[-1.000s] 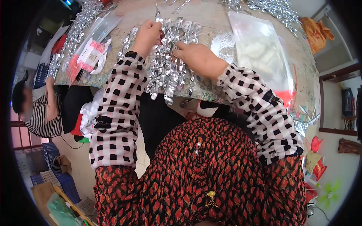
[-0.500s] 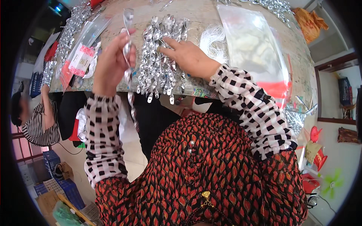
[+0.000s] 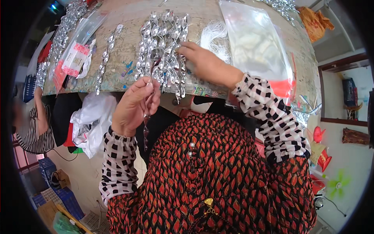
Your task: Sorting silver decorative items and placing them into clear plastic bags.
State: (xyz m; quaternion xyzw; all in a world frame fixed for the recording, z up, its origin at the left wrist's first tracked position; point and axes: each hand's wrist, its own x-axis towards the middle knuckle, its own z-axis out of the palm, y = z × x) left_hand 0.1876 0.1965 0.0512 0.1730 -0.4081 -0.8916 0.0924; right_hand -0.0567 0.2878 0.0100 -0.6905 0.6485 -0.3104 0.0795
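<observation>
Pinched between the thumb and fingers of my left hand is a twisted silver foil strip, its upper part raised over the row and its lower end hanging past the table edge. Several similar silver strips lie side by side on the table, running toward me. My right hand reaches in from the right, thumb and forefinger drawn close together on a strip at the row's right side; its other fingers are mostly hidden. One separate strip lies to the left of the row.
A bundle of white string and clear plastic bags lie on the right. More silver strips and a pink-and-white card pack are on the left. A co-worker in a striped top sits there; a white plastic bag hangs below the table edge.
My left hand has come nearer to me and to the right with a strip in it, uncovering the separate strip. My right hand has shifted to the row's right side, its fingers closer together.
</observation>
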